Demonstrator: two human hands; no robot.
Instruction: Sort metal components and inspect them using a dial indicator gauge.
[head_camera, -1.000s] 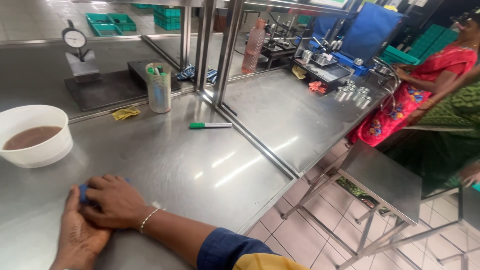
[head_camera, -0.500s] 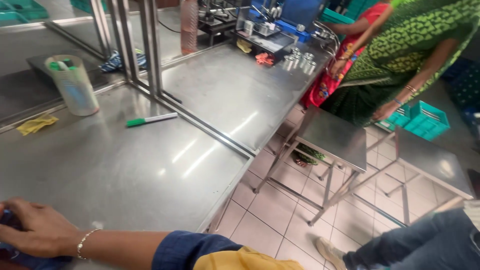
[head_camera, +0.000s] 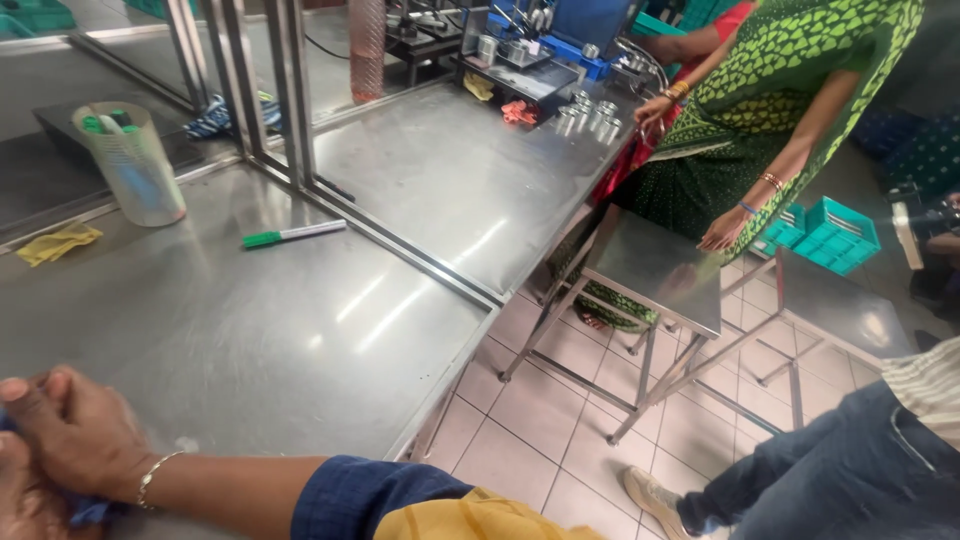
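Note:
My right hand (head_camera: 75, 430) lies at the bottom left on the steel table (head_camera: 250, 340), fingers curled over a blue cloth (head_camera: 90, 512). A thin bracelet circles its wrist, and the sleeve is dark blue. My left hand (head_camera: 18, 492) sits just under it at the frame's corner, mostly cut off, touching the same cloth. Whether it grips the cloth is hidden. A white marker with a green cap (head_camera: 292, 235) lies farther back on the table, well away from both hands.
A plastic cup of pens (head_camera: 133, 165) and a yellow scrap (head_camera: 58, 243) stand at the back left. A steel stool (head_camera: 655, 270) is beside the table edge. A person in green (head_camera: 800, 90) stands right, near a teal crate (head_camera: 830, 232). Another person's jeans-clad leg (head_camera: 850, 470) is bottom right.
The view has swung right and down. My hands have slid to the bottom left corner, and the white bowl and scale have left the frame. The hands stay together on the blue cloth.

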